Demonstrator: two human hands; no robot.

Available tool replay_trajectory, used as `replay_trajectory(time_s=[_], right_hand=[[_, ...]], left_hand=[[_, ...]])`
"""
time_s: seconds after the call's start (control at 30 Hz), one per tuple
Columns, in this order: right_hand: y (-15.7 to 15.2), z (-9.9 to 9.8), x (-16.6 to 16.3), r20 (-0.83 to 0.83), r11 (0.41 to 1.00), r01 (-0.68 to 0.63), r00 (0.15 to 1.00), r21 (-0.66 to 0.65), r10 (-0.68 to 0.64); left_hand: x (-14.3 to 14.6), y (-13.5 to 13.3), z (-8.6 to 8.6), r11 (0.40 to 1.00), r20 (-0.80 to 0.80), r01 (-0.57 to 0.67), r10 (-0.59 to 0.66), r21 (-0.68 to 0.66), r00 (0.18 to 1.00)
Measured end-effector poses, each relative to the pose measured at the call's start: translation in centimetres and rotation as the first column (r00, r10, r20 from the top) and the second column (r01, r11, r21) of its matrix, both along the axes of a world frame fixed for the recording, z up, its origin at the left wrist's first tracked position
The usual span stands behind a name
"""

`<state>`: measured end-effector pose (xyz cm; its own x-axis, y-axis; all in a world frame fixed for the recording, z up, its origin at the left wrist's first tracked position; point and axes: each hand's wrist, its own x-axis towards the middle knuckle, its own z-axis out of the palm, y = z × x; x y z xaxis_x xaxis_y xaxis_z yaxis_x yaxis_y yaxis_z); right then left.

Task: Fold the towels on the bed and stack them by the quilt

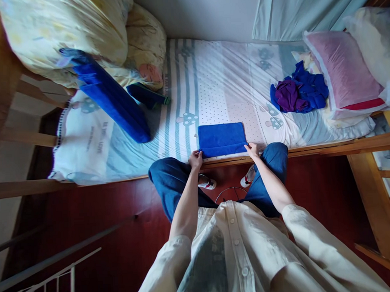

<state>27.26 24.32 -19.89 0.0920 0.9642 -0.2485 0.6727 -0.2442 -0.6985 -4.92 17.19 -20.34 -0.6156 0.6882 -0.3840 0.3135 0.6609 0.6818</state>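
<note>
A folded blue cloth lies flat on the bed sheet at the near edge of the bed. My left hand pinches its near left corner, fingers closed on the fabric. At the cloth's near right corner my right hand grips the same way. Both forearms reach forward over my knees in blue trousers.
A heap of blue and purple cloths lies at the right by a pink pillow. A long blue bolster and a small dark folded cloth rest at the left under a yellow quilt. Wooden bed frame runs along the near edge.
</note>
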Motion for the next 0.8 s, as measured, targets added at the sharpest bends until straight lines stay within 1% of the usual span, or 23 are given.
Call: replay_trajectory(time_s=[0.17,0.47,0.67,0.8], right_hand=[[0.11,-0.31,0.13,0.022,1.000,0.018,1.000,-0.011,-0.017],[0.13,-0.44,-0.17,0.019,1.000,0.015,1.000,-0.017,-0.015],[0.10,-0.40,-0.35,0.110,0.998,0.018,0.994,-0.059,-0.011],[0.03,-0.50,-0.56,0.141,0.999,-0.005,0.990,-0.034,0.010]], left_hand=[[-0.17,0.16,-0.24,1.000,-0.028,-0.023,0.023,-0.011,0.999],[0.07,0.24,-0.27,1.000,-0.038,-0.021,0.022,0.023,0.999],[0.03,0.35,-0.26,0.999,-0.057,-0.014,0.016,0.041,0.998],[-0.06,0.43,-0.36,0.999,-0.073,-0.004,0.007,0.042,0.997]])
